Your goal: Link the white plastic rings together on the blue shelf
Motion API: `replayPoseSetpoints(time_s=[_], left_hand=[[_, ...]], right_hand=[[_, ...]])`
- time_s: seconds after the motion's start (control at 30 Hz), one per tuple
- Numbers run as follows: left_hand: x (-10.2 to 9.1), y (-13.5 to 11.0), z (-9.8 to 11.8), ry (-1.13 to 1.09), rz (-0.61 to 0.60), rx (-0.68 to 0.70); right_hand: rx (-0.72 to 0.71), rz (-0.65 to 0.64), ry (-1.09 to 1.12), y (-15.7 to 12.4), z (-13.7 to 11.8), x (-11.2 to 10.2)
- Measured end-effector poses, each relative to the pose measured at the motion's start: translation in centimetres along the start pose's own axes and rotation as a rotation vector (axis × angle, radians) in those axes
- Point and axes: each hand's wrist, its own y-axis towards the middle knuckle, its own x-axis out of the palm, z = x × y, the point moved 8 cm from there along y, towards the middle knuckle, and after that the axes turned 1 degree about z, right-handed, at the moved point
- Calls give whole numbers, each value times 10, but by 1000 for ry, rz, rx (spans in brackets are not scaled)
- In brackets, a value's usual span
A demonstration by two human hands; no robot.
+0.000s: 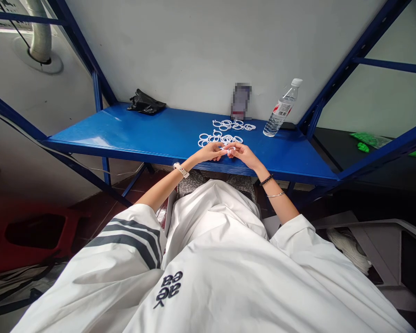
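My left hand [211, 151] and my right hand [241, 152] meet at the front edge of a blue metal shelf [152, 134]. Between the fingertips of both hands is a small white plastic ring [227, 151], pinched from either side. Just beyond my hands lies a loose pile of several white rings [219, 138], and a second cluster of white rings [234, 125] sits farther back. A watch is on my left wrist and bracelets are on my right wrist.
A clear water bottle [282, 108] stands at the back right of the shelf. A crumpled black bag [145, 102] lies at the back left. A small dark blurred object [241, 101] leans on the wall. A red stool [31, 233] stands low left. Green items [367, 141] lie far right.
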Motion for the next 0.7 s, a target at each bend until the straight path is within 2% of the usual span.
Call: replayPoseSetpoints(time_s=[0.7], left_hand=[[0,0,0,-8,-2,0]], right_hand=[[1,-17,27,3,8,-2]])
